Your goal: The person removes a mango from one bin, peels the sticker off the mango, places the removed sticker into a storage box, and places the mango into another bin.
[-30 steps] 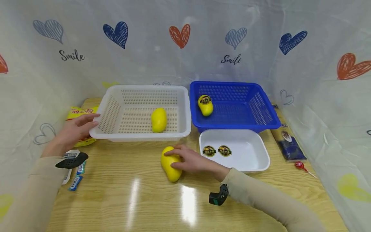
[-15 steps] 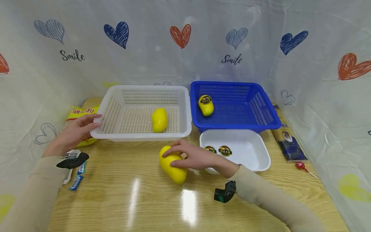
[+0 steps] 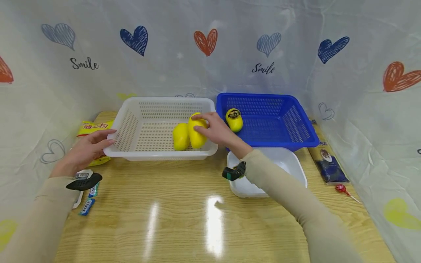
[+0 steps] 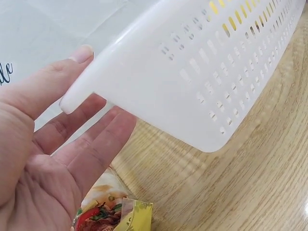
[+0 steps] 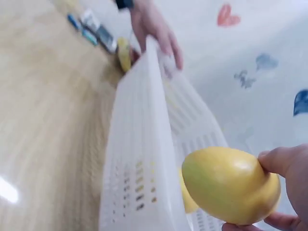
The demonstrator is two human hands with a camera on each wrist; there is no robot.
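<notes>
My right hand [image 3: 213,128] grips a yellow mango [image 3: 196,133] over the right end of the white basket [image 3: 164,153]. Another mango [image 3: 181,137] lies in that basket, just left of the held one. In the right wrist view, thumb and fingers hold the mango [image 5: 226,183] from either side, near the basket rim. My left hand [image 3: 85,149] holds the basket's left rim; the left wrist view has the thumb on top and fingers beneath the rim [image 4: 115,48]. A mango with a dark label [image 3: 234,120] lies in the blue basket [image 3: 273,142].
A white tray [image 3: 297,171] stands before the blue basket; my right forearm hides part of it. At right lie a dark-blue and gold packet [image 3: 329,160] and a red lollipop [image 3: 340,188]. A yellow packet [image 3: 93,128] and small blue-wrapped sweets [image 3: 87,207] lie at left.
My right hand has lifted the mango off the table and carried it forward over the white basket, beside the mango there. My left hand stays on the rim.
</notes>
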